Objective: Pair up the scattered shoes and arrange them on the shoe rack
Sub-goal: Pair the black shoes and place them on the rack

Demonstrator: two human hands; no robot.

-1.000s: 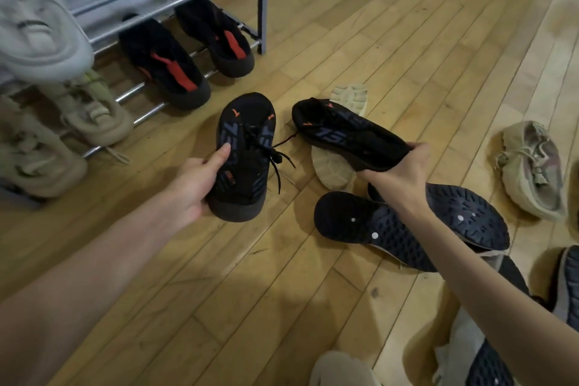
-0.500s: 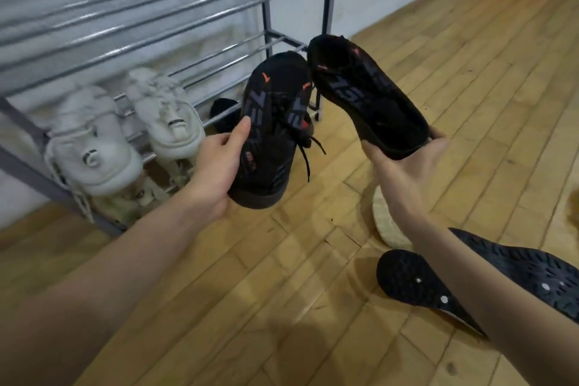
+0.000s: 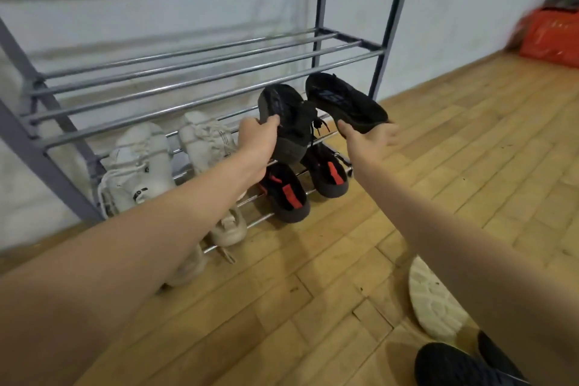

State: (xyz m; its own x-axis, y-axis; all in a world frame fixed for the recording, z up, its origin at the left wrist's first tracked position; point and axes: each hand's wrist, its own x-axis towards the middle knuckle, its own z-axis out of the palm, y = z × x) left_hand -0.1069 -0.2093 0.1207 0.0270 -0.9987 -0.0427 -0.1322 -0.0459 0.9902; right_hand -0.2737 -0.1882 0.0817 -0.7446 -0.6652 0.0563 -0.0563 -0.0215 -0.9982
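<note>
A gray metal shoe rack [image 3: 200,84] is standing against a pale wall on the left. On its low bars, two white shoes [image 3: 141,163] are sitting side by side, toes pointing to the wall. Under them, near the floor, a pair of beige shoes [image 3: 228,229] is peeking out past the left arm.

The left hand [image 3: 257,144] is reaching toward the rack. Its grip is curling tight around the side of a black shoe [image 3: 288,122], with the fingertips hooking over the edge. This shoe is hanging in the air with its toe up, just in front of the low bars, and its black lace is dangling down.

Below it, two black shoes with red stripes [image 3: 300,185] are resting on the bottom bars, heels toward the person.

The right hand [image 3: 369,138] is holding a second black shoe [image 3: 344,103] by its heel end. Its grip is pinching the heel, thumb on one side and fingers under the sole. This shoe is tilting up toward the rack, close beside the first one, but whether they are touching is not clear.

On the wooden floor [image 3: 438,166] at the lower right, a white sole [image 3: 435,304] is lying face up. Next to it, at the bottom edge, a dark shoe [image 3: 454,367] is showing. Far back on the right, a blurry red crate [image 3: 551,34] is sitting by the wall.
</note>
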